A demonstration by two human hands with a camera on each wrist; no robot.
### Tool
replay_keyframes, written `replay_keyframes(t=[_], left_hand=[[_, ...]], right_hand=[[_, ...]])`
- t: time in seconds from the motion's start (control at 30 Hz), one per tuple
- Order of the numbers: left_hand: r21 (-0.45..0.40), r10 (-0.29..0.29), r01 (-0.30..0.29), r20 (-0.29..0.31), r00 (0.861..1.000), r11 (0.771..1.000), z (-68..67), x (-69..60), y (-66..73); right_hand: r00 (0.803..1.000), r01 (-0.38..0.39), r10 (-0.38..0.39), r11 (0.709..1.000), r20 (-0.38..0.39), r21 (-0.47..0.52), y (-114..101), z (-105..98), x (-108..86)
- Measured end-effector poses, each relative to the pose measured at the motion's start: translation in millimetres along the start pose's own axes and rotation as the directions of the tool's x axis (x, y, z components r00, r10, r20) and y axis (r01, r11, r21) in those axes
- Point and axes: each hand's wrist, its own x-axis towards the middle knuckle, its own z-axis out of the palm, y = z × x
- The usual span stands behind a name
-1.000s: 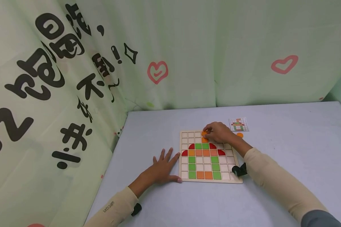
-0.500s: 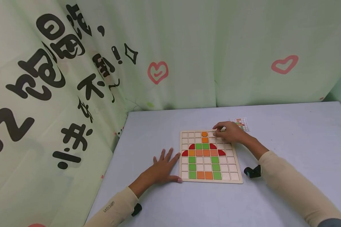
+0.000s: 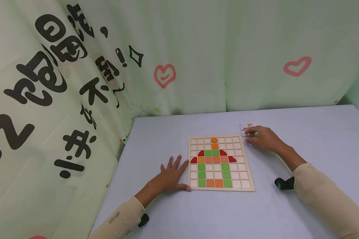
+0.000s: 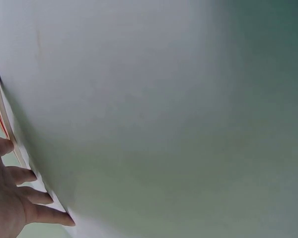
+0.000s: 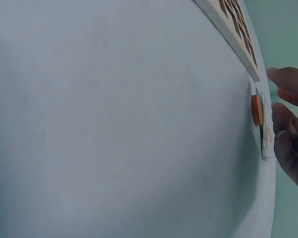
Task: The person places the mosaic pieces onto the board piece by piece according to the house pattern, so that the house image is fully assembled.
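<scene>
A wooden grid board [image 3: 238,175] lies on the table with green, orange and red pieces set in a figure. An orange disc [image 3: 214,140] sits in its top row, above an orange square [image 3: 214,146]. My left hand [image 3: 169,177] is spread on the table, its thumb and forefinger at the board's left edge. Past the board's far right corner, my right hand [image 3: 264,137] hovers over part of a small pattern card [image 3: 243,125]. In the right wrist view another orange disc [image 5: 257,110] lies by the card, close to but apart from the fingers.
A white cloth covers the table [image 3: 221,212]. Behind it hangs a pale green curtain [image 3: 197,39] with black lettering and red hearts. Black wrist devices sit under both sleeves, the right one [image 3: 284,183] nearer the board.
My right hand has let go of the orange disc in the board's top row and moved right to the card, over the loose disc's place. The left hand stays put.
</scene>
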Motion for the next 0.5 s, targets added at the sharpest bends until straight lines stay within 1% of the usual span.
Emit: replay_keyframes(t=[0.1,0.27,0.33,0.5], left_hand=[[0.000,0.004,-0.004,-0.001,1.000,1.000,1.3,-0.4,-0.1],[0.012,0.006,-0.006,0.006,1.000,1.000,-0.6,-0.9,-1.5],[0.004,0.008,-0.008,0.005,1.000,1.000,-2.7,-1.3,-1.2],[-0.024,0.012,-0.012,0.007,1.000,1.000,-4.2,-2.6,1.1]], right_hand=[[1.000,0.018,-0.018,0.999,0.017,-0.029,6,-2,-4.0],[0.998,0.039,-0.037,0.999,0.041,-0.037,12,-3,-5.5],[0.999,0.030,-0.028,0.999,0.046,-0.040,14,-3,-5.1],[0.997,-0.019,0.023,0.999,0.068,-0.049,15,-4,-5.5]])
